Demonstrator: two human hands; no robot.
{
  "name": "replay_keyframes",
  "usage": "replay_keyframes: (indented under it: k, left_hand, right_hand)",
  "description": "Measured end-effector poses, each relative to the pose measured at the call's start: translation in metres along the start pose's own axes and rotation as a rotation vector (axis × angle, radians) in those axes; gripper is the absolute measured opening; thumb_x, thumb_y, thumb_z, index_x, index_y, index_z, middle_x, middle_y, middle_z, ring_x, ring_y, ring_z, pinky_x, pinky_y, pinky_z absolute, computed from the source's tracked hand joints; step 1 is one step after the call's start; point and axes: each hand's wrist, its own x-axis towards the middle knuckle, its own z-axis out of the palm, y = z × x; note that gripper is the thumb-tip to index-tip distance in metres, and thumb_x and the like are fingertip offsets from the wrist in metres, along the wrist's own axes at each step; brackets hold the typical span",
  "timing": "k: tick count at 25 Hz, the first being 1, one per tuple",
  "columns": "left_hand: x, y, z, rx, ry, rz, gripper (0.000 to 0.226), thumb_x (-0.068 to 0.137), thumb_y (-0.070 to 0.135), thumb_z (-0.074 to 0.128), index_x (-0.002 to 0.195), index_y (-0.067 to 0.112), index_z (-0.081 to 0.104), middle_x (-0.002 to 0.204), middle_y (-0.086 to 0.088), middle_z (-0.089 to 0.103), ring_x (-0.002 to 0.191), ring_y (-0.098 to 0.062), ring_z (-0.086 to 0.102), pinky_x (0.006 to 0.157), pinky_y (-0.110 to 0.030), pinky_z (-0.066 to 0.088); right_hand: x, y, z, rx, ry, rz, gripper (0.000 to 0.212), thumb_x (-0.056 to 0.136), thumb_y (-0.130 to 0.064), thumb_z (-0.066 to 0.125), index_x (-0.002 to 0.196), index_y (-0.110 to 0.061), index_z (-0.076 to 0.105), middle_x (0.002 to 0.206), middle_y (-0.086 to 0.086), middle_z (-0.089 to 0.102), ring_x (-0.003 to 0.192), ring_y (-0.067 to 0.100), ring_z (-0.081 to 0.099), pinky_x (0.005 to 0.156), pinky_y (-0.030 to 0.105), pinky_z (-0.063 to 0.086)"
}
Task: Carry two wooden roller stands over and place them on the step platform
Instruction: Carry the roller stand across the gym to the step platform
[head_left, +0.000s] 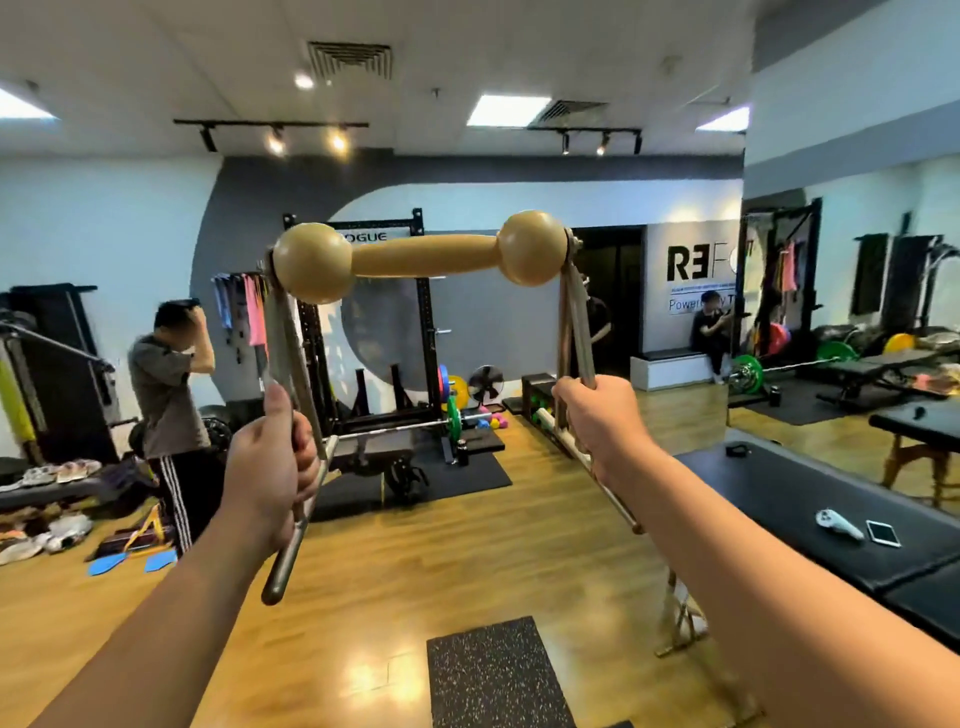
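- Both bare forearms reach forward and up from the lower corners of the frame.
- Left hand, left of centre, is fisted round a thin leg, thumb up.
- Right hand, right of centre, is curled round another leg, knuckles upward.

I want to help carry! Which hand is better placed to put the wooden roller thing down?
Neither alone, probably. The left hand and right hand each grip one metal leg of the tan wooden dumbbell-shaped roller stand, so lowering it level likely needs both together.
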Motion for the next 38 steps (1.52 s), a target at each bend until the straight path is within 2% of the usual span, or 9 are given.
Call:
replay_keyframes:
  k: [4, 8, 12, 15, 22, 26, 31, 38]
  left_hand:
    - [-0.004, 0.042, 0.018, -0.012, 0.015, 0.061, 0.062, 0.092, 0.076, 0.044, 0.063, 0.021, 0.045, 0.047, 0.005, 0.031, 0.036, -0.012, 0.024, 0.037, -0.019, 0.018]
    - [-0.013, 0.07, 0.035, 0.015, 0.012, 0.111, 0.063, 0.09, 0.076, 0.043, 0.065, 0.019, 0.044, 0.05, 0.002, 0.033, 0.038, -0.013, 0.025, 0.038, -0.023, 0.02]
    - [-0.018, 0.078, 0.051, 0.026, 0.002, 0.12, 0.063, 0.09, 0.076, 0.041, 0.066, 0.018, 0.043, 0.051, 0.001, 0.031, 0.04, -0.014, 0.025, 0.038, -0.023, 0.021]
    - [-0.016, 0.077, 0.065, 0.017, 0.003, 0.128, 0.063, 0.091, 0.075, 0.041, 0.066, 0.018, 0.043, 0.051, 0.001, 0.031, 0.04, -0.014, 0.024, 0.038, -0.023, 0.022]
    - [-0.007, 0.064, 0.094, 0.111, 0.026, 0.14, 0.066, 0.087, 0.082, 0.043, 0.066, 0.019, 0.045, 0.051, 0.002, 0.035, 0.041, -0.014, 0.027, 0.037, -0.024, 0.025]
    - [-0.006, 0.043, 0.118, 0.094, 0.012, 0.114, 0.066, 0.086, 0.082, 0.045, 0.063, 0.02, 0.046, 0.049, 0.004, 0.034, 0.038, -0.012, 0.027, 0.035, -0.021, 0.025]
    - [0.005, 0.015, 0.147, 0.076, 0.0, 0.078, 0.064, 0.087, 0.08, 0.046, 0.059, 0.023, 0.049, 0.048, 0.005, 0.034, 0.036, -0.011, 0.026, 0.035, -0.02, 0.024]
    - [0.058, -0.031, 0.184, 0.062, -0.023, 0.064, 0.066, 0.083, 0.085, 0.046, 0.054, 0.027, 0.051, 0.048, 0.006, 0.032, 0.038, -0.011, 0.027, 0.035, -0.021, 0.025]
  right_hand:
    - [0.006, -0.045, -0.01, 0.016, -0.027, -0.065, 0.022, 0.09, -0.014, 0.062, 0.071, -0.016, 0.051, 0.054, -0.001, 0.036, 0.046, 0.012, 0.03, 0.045, 0.03, 0.024]
    - [0.008, -0.072, -0.023, 0.037, -0.029, -0.089, 0.018, 0.094, -0.013, 0.061, 0.077, -0.012, 0.054, 0.057, 0.002, 0.037, 0.045, 0.013, 0.032, 0.04, 0.027, 0.026]
    - [0.014, -0.082, -0.039, 0.038, -0.039, -0.103, 0.019, 0.096, -0.014, 0.061, 0.079, -0.008, 0.058, 0.059, 0.004, 0.039, 0.046, 0.014, 0.033, 0.039, 0.026, 0.027]
    - [0.021, -0.085, -0.051, 0.038, -0.055, -0.117, 0.018, 0.097, -0.014, 0.061, 0.08, -0.008, 0.06, 0.06, 0.006, 0.04, 0.048, 0.016, 0.034, 0.043, 0.028, 0.028]
    - [0.045, -0.063, -0.072, 0.048, -0.003, -0.092, 0.014, 0.094, -0.016, 0.06, 0.084, -0.005, 0.061, 0.063, 0.007, 0.04, 0.052, 0.018, 0.033, 0.047, 0.031, 0.029]
    - [0.06, -0.043, -0.092, 0.046, 0.006, -0.071, 0.019, 0.093, -0.015, 0.06, 0.076, -0.011, 0.053, 0.061, 0.006, 0.039, 0.053, 0.018, 0.033, 0.05, 0.033, 0.028]
    - [0.084, -0.024, -0.113, 0.044, 0.009, -0.029, 0.022, 0.095, -0.015, 0.06, 0.074, -0.013, 0.053, 0.061, 0.006, 0.038, 0.052, 0.018, 0.031, 0.047, 0.031, 0.027]
    - [0.148, 0.009, -0.12, 0.055, 0.039, -0.038, 0.027, 0.095, -0.013, 0.061, 0.07, -0.013, 0.051, 0.044, -0.005, 0.037, 0.043, 0.015, 0.03, 0.037, 0.025, 0.025]
